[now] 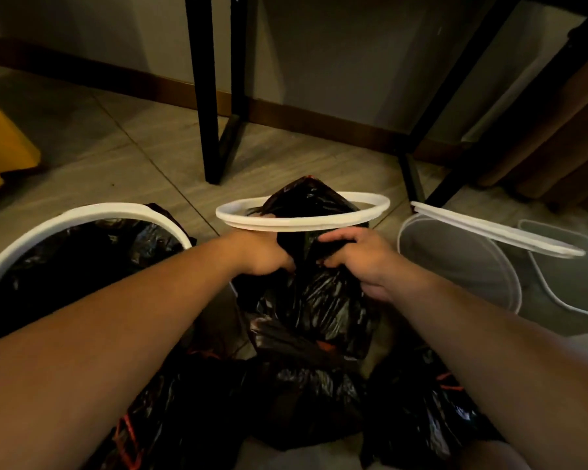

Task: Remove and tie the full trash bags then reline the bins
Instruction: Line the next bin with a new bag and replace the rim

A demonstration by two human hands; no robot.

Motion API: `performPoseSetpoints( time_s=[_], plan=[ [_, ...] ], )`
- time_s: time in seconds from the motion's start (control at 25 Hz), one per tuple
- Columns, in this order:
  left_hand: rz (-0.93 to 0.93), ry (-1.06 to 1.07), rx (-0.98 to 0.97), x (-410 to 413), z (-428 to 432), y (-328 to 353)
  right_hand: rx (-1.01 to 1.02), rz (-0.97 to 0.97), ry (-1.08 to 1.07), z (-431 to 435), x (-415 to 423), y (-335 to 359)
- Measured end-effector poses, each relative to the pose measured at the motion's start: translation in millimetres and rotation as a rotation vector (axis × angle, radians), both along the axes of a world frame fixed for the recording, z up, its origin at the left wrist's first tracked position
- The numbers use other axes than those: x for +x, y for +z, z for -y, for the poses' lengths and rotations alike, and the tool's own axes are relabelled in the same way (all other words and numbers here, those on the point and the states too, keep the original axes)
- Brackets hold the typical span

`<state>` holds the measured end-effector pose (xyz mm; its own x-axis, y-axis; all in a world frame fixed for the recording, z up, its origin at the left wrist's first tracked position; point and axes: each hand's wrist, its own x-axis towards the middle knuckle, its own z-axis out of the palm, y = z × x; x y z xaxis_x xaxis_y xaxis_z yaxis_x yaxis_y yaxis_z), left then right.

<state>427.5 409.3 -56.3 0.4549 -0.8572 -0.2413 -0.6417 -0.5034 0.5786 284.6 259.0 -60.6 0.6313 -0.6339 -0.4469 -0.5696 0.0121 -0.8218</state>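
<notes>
Item in hand: one crinkled black plastic trash bag [319,300], centre of the tiled floor. Its neck is bunched between my left hand [262,254] and right hand [360,262], both with fingers curled tight into the plastic, and its peak pokes up through a loose white plastic ring [302,220] just beyond my knuckles. To my left stands a white-rimmed round bin [82,213] lined in black; to my right a translucent grey bin [455,266] with a second white ring [489,228] tilted across its mouth; below my forearms, a heap of black bags [302,401].
</notes>
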Motion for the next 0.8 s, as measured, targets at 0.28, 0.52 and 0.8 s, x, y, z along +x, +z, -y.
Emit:
performPoseSetpoints(
  time_s=[0.28,0.52,0.8],
  plan=[
    [0.288,-0.06,0.517,2,30,-60,-0.515,-0.511,0.609,-22,62,-63],
    [0.36,-0.077,0.526,-11,56,-76,-0.743,-0.662,0.911,-8,69,-63],
    [0.138,-0.039,0.571,-5,56,-68,-0.807,-0.414,0.771,2,32,-34]
  ],
)
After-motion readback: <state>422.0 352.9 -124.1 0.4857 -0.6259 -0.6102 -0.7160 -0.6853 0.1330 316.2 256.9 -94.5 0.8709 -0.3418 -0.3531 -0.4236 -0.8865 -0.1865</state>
